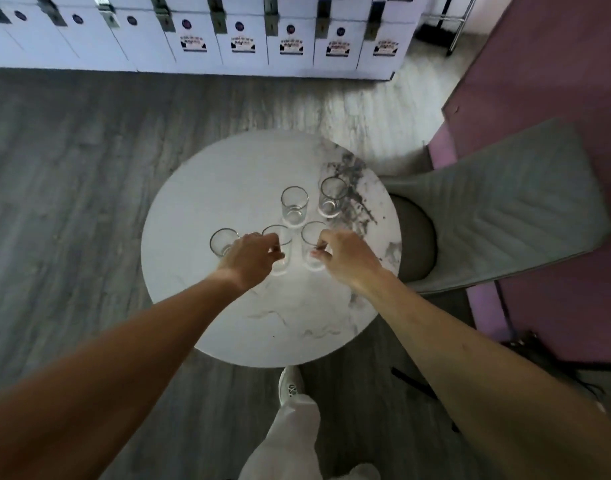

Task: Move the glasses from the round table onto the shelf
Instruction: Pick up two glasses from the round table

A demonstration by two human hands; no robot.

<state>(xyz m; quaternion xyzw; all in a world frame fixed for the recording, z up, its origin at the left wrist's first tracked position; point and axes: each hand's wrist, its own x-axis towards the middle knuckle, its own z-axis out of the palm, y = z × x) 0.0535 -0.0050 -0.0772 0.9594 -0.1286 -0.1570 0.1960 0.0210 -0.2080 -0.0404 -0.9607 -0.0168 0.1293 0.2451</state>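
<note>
Several clear drinking glasses stand upright on the round white marble table (200,188). My left hand (250,256) is closed around the near middle glass (282,249), fingers on its side. My right hand (345,258) grips the near right glass (311,242) from the right. A third glass (222,241) stands just left of my left hand, partly hidden by it. Two more glasses (294,205) (332,196) stand farther back, untouched. No shelf shows in this view.
A grey padded chair (498,209) stands against the table's right side on a purple rug (546,64). White lockers (228,32) line the far wall beyond grey wood flooring (72,168). My white-trousered leg and shoe (290,389) are under the table's near edge.
</note>
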